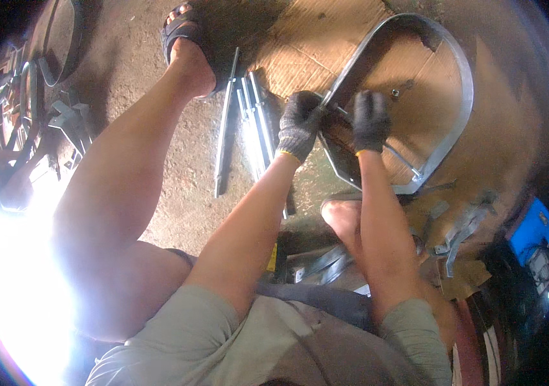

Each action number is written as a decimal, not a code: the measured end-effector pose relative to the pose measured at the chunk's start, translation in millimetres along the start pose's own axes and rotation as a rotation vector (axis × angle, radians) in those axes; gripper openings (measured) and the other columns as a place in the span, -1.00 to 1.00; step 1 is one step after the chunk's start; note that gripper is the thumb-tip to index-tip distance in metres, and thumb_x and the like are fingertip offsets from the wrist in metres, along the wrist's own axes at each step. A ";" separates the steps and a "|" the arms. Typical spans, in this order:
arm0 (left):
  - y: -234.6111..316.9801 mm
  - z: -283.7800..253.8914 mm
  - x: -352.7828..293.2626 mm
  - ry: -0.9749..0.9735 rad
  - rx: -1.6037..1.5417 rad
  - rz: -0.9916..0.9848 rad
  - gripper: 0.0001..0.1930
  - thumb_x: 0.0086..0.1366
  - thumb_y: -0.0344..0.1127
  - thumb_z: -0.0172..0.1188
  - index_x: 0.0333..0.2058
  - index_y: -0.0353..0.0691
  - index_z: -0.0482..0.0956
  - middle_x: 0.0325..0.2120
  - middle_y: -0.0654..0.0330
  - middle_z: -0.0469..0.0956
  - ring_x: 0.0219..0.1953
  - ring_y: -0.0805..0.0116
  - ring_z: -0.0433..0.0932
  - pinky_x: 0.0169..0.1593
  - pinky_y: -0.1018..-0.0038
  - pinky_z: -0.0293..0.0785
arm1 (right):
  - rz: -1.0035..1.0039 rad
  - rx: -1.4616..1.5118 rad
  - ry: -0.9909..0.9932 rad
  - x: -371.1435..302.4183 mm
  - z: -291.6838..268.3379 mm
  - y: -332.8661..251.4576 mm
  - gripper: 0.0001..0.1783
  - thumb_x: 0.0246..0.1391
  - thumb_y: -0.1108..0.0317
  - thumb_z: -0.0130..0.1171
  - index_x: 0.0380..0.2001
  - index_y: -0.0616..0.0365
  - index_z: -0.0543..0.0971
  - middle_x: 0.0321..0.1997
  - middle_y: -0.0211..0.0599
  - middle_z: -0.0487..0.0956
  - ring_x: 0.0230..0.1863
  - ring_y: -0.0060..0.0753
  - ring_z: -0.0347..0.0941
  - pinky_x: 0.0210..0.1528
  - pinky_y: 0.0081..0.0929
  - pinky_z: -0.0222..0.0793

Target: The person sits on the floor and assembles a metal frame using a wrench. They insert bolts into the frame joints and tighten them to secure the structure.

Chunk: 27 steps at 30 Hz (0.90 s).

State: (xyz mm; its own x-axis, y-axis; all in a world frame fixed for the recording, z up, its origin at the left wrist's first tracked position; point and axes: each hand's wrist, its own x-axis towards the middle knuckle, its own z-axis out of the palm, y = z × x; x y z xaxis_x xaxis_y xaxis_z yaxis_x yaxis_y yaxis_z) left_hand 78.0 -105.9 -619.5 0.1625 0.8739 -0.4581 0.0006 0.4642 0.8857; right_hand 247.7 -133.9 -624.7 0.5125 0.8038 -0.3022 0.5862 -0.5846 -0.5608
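Observation:
A bent metal strip frame [466, 103], rounded at its far end, stands on edge over brown cardboard [480, 161]. My left hand [300, 122], in a dark knitted glove, is closed on the frame's left side near a corner. A thin metal rod [404, 158] crosses inside the frame from that corner to the near right side. My right hand [371, 121], gloved the same way, has its fingers curled over the rod; its fingertips are partly hidden. Beyond it, a small nut [395, 93] lies on the cardboard.
Left of my left hand, several loose metal rods [255, 122] lie on the concrete floor [181, 161]. Bent metal parts [72, 125] are heaped at the far left. Metal strips [464, 231] lie at the near right, beside a blue object [535, 231]. My sandaled foot [187, 45] is at the upper left.

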 end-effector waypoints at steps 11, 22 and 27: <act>-0.5 -3.7 0.8 0.027 0.107 -0.006 -0.79 0.38 -0.37 0.30 -0.05 -0.22 0.57 -0.25 0.20 0.65 -0.19 0.43 0.59 -0.04 0.42 0.55 | 0.161 0.188 0.105 9.4 5.4 0.2 -0.37 0.07 -0.03 0.40 0.10 0.11 0.56 0.01 0.08 0.65 0.07 0.19 0.57 0.13 0.02 0.47; 7.6 0.6 4.4 0.019 0.013 0.013 -0.78 0.38 -0.33 0.31 -0.06 -0.23 0.58 -0.26 0.20 0.65 -0.19 0.42 0.59 -0.03 0.42 0.55 | -0.013 0.011 0.007 14.5 1.5 9.9 -0.54 0.17 0.03 0.26 0.04 0.04 0.59 0.11 0.06 0.61 0.14 0.17 0.53 0.20 -0.01 0.43; -6.3 -6.4 2.9 0.040 0.036 -0.007 -0.75 0.39 -0.31 0.32 -0.03 -0.22 0.56 -0.18 0.23 0.65 -0.15 0.43 0.56 -0.04 0.44 0.53 | -0.175 -0.040 -0.016 3.7 -4.5 -4.2 -0.53 0.13 0.04 0.30 0.03 0.04 0.58 0.11 0.06 0.61 0.11 0.16 0.55 0.19 -0.04 0.44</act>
State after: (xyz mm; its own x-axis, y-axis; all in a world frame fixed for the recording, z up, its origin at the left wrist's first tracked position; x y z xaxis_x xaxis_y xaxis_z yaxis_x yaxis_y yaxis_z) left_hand 72.1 -105.4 -626.9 0.1223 0.8762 -0.4661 0.0372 0.4652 0.8844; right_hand 250.0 -128.9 -619.9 0.3904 0.8951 -0.2153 0.6904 -0.4393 -0.5747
